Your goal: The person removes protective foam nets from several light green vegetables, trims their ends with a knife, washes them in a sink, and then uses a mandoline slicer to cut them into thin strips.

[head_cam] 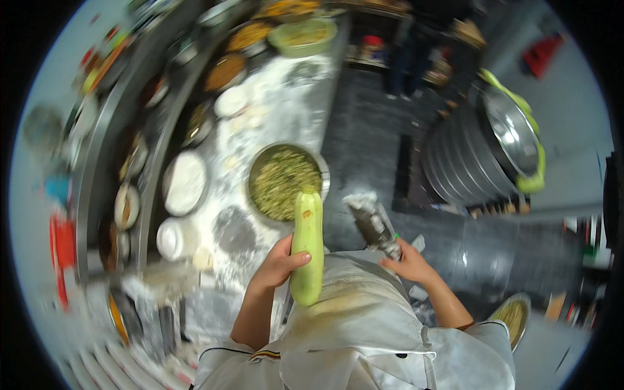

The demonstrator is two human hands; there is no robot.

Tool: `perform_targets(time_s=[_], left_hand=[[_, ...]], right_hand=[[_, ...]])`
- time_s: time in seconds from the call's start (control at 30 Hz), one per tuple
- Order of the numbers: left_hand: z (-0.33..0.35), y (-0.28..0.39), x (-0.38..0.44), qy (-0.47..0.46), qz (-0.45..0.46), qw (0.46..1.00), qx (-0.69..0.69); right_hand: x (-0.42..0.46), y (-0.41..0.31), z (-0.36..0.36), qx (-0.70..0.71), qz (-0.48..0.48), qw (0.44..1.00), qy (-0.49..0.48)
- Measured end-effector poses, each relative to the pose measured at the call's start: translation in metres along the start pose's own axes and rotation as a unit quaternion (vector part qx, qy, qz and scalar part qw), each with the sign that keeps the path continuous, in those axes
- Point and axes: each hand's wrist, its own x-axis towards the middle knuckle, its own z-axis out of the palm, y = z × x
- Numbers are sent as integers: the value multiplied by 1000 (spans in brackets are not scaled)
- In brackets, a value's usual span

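My left hand [280, 263] is closed around a long pale-green squash [308, 253], with the thumb across its skin. The squash's stem end overlaps the near edge of a round metal bowl [325, 178], in which lies a chopped green filling [285, 183]. To the right, over the floor, my right hand [409, 263] grips the end of a flat dark tool [373, 224] coated with white powder. The tool is blurred, so its exact kind cannot be told.
A floured worktop [292, 117] runs away at left, with a bowl of flour [186, 183], a white tub [171, 239] and a green basin [303, 39]. At right stand stacked metal pots [458, 146] topped by a steel bowl [509, 129]. A person [407, 63] stands farther off.
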Motion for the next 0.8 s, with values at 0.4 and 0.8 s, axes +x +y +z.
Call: perform_targets(time_s=[0.4, 0.8], left_hand=[[329, -76, 224, -398, -141, 789, 446], [552, -213, 216, -703, -122, 507, 484]], right_hand=[[-250, 133, -72, -110, 16, 716, 689], [-365, 66, -65, -210, 110, 511, 827]])
